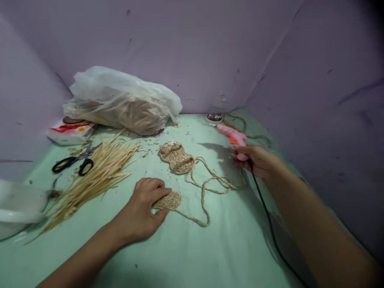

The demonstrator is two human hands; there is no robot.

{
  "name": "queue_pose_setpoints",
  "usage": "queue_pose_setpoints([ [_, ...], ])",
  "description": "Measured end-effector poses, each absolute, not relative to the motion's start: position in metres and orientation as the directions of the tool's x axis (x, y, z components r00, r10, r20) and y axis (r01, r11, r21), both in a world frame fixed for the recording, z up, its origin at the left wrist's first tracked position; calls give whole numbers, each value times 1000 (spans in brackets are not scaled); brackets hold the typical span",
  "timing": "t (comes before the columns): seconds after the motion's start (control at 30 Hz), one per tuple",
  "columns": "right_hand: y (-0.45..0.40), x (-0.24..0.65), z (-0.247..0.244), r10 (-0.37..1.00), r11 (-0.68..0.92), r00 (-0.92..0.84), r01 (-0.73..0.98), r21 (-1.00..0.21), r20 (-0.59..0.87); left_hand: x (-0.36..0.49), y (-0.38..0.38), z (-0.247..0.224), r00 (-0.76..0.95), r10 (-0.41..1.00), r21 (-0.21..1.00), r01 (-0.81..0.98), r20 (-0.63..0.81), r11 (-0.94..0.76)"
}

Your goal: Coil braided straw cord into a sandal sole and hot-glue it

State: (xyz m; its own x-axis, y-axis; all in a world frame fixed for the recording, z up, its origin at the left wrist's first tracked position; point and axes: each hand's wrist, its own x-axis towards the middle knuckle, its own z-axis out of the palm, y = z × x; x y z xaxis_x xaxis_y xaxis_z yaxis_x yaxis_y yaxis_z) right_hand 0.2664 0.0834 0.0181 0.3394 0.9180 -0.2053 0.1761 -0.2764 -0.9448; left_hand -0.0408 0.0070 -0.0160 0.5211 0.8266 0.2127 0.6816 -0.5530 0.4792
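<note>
Left hand on the rope oval, glue gun raised in the right

On the green-covered bench (234, 248), the person's left hand (142, 210) holds a small coiled rope oval (173, 199) low against the surface, fingers along its far edge and thumb at its near edge. The right hand (255, 160) is closed round the handle of a pink glue gun (235, 136), its nozzle pointing left, well apart from the oval; a black cord (267, 212) trails from the grip.

A loose rope strand (192, 219) runs from the oval and loops across the bench. Just beyond the left hand lies a larger coiled piece (177, 159), narrowed at its middle. To the left are dry straw strips (102, 172), black-handled scissors (73, 159) and a box (73, 134), with a plastic bag (129, 94) behind. A dish of beads (215, 117) sits near the nozzle.

The step appears to be a steadying one, the oval kept flat while the gun is away from it. Bringing the nozzle to the oval's edge would call for a firm left hold, fingertips out of the hot tip's path and the cord free of the rope.
</note>
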Motion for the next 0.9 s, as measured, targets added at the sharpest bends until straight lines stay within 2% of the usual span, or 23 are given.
queue_pose_setpoints([
  [0.07,61,256,24,918,-279,309,66,-958,-247,-40,6,-15,516,833,497,680,198,-539],
  [0.1,47,250,26,921,-244,297,-68,-967,-253,-40,6,-14,516,835,502,679,191,-535],
  [0.23,-8,230,17,958,-205,176,-122,-971,-224,-39,6,-13,521,834,512,675,180,-532],
  [0.3,-27,227,10,980,-185,67,-55,-981,-189,-39,7,-13,522,833,515,670,185,-535],
  [0.4,-43,229,4,981,-190,-6,130,-973,-193,-39,7,-13,527,828,512,667,190,-542],
  [0.5,-51,234,3,977,-197,-23,305,-932,-214,-39,7,-12,528,831,504,677,174,-536],
  [0.63,-60,238,-3,993,-97,-12,525,-846,-121,-40,5,-11,529,831,498,682,170,-536],
  [0.73,-64,240,-11,990,-66,-64,583,-810,-126,-39,6,-11,528,830,494,682,178,-540],
  [0.83,-65,237,-12,975,-29,-162,585,-811,-151,-39,6,-12,538,824,493,675,180,-549],
  [0.9,-65,233,-10,976,-19,-166,583,-813,-141,-39,7,-11,551,813,486,667,189,-565],
])
